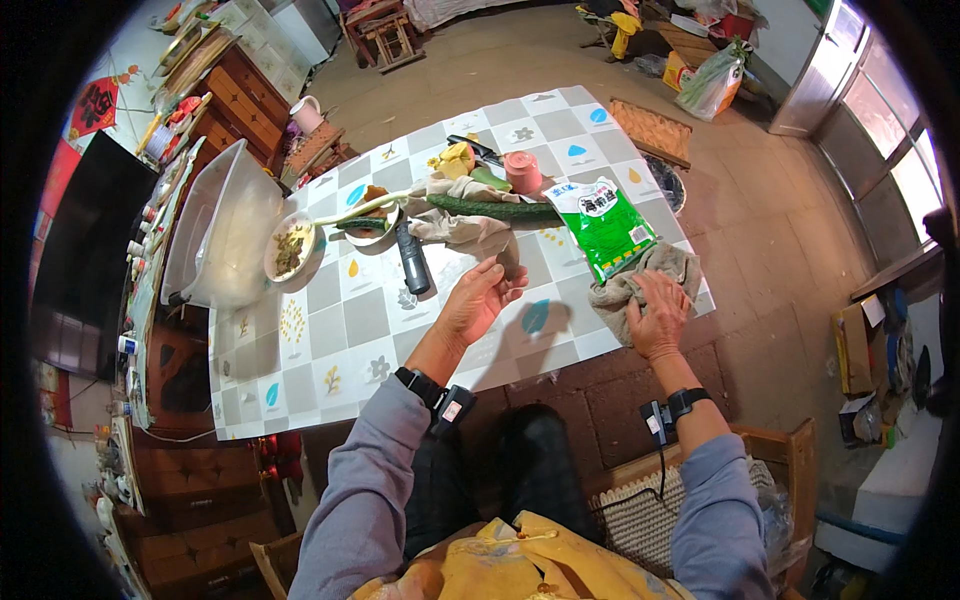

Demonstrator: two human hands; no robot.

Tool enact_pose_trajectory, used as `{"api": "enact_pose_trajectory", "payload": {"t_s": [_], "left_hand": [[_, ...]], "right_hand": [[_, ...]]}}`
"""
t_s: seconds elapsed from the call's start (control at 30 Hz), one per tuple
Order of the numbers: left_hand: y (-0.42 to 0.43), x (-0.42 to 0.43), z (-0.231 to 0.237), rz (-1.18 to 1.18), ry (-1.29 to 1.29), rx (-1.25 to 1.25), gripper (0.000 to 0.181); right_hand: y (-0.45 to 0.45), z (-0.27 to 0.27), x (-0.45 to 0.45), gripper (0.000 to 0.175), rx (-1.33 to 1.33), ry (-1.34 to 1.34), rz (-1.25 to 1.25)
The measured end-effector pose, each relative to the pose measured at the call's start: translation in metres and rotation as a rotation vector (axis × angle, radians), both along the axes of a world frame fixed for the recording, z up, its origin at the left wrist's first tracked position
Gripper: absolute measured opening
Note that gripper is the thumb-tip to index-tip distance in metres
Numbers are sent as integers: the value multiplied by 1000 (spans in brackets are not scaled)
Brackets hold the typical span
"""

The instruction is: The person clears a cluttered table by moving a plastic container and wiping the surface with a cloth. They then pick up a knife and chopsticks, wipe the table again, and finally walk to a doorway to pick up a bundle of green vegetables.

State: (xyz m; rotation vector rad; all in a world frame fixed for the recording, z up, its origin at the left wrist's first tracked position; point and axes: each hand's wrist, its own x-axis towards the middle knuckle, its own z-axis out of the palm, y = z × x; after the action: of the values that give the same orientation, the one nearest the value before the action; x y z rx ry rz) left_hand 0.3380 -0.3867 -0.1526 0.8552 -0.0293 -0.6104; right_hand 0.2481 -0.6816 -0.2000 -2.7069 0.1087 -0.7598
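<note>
My left hand (484, 298) is raised above the table's near middle, its thumb and fingers pinching a small dark flat piece (508, 257) that I cannot identify. My right hand (660, 311) rests on a crumpled grey-brown cloth (619, 304) at the table's right edge; how far the fingers grip it is unclear. A green printed food packet (606, 229) lies against the cloth. Beyond my left hand are a beige cloth (457, 227), a long cucumber (491, 208), a pink cup (523, 171) and a black cylindrical object (412, 259).
On the left stand a plate of food scraps (290, 247) and a large translucent plastic bin (225, 225). A bowl (369, 235) holds a shorter cucumber (361, 223). A black-handled tool (474, 148) lies at the back. A wooden chair (799, 487) stands near my right arm.
</note>
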Motion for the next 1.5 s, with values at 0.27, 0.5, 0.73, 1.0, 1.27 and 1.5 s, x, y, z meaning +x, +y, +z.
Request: {"api": "enact_pose_trajectory", "payload": {"t_s": [0.27,0.5,0.73,1.0,1.27,1.5], "left_hand": [[20,-4,-31,59,-138,788,26],[-14,5,-47,147,-596,1129,27],[-43,8,-56,374,-870,1220,17],[-30,14,-60,282,-898,1233,27],[-23,15,-54,211,-951,1210,28],[-3,16,-49,161,-971,1190,27]], "right_hand": [[0,-6,0,41,-8,-18,-1],[16,-13,-16,39,-30,-20,4],[79,-16,-57,38,-69,-22,159],[167,-12,-55,39,-85,39,382],[227,-13,-40,76,-75,258,536],[251,-9,-37,79,-141,223,569]]}}
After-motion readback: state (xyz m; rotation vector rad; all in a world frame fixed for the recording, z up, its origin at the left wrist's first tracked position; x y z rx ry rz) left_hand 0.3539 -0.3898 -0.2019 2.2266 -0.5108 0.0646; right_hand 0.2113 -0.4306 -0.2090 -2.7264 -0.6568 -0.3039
